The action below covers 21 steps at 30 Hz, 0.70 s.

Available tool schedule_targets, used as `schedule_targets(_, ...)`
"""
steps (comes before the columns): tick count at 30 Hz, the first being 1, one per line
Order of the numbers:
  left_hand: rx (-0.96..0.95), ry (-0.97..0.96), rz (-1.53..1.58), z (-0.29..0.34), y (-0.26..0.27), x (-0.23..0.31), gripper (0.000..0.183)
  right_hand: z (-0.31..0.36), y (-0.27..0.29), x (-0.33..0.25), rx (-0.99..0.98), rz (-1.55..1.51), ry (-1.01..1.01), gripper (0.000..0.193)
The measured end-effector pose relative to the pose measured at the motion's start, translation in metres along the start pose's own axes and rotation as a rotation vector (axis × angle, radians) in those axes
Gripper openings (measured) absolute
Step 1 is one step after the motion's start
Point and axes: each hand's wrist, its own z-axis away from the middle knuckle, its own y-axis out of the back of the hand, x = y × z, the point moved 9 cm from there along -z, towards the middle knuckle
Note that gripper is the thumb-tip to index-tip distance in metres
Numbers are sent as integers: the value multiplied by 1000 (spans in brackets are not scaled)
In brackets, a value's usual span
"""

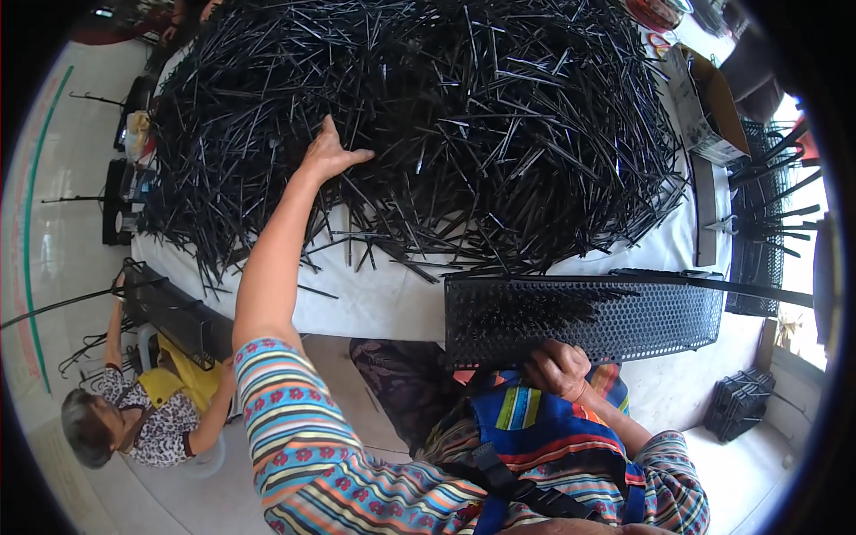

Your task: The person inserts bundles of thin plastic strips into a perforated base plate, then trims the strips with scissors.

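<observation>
The bare left hand [332, 160] lies at the near-left part of a broad heap of thin, glossy black sticks [535, 98], upper centre of the frame; its grip is wide, thumb pointing right and a finger pointing up the frame, with no stick visibly clasped; the spread seems suited to reaching among loose, crossing pieces. The heap covers much of a white-covered worktop [383, 312], strays scattered along its near edge.

The bare right hand [560, 369], lower centre-right, is folded narrow against the near edge of a long black tray with round perforations [664, 325]; whether it pinches the rim or something behind it, I cannot tell; it probably steadies the tray, which sits close to the person's body, beside the heap. Inside the tray, dark slender pieces [544, 308] gather mostly toward its left half, leaving the perforations plain on the right; at upper right stands an open cardboard box [711, 144], its contents too obscured to name.
</observation>
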Motion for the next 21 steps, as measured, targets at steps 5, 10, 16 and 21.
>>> schedule_targets(5,-47,45,-114,17,-13,-5,110,-2,1,1,12,16,4,29)
schedule_targets(10,-29,45,-156,54,-11,0,91,-4,4,3,13,7,-7,27)
schedule_targets(16,74,-72,-88,106,-12,-2,83,-2,5,4,30,-8,-11,27)
schedule_targets(21,210,-301,-58,151,-11,-5,76,-5,4,2,-8,-45,-15,25)
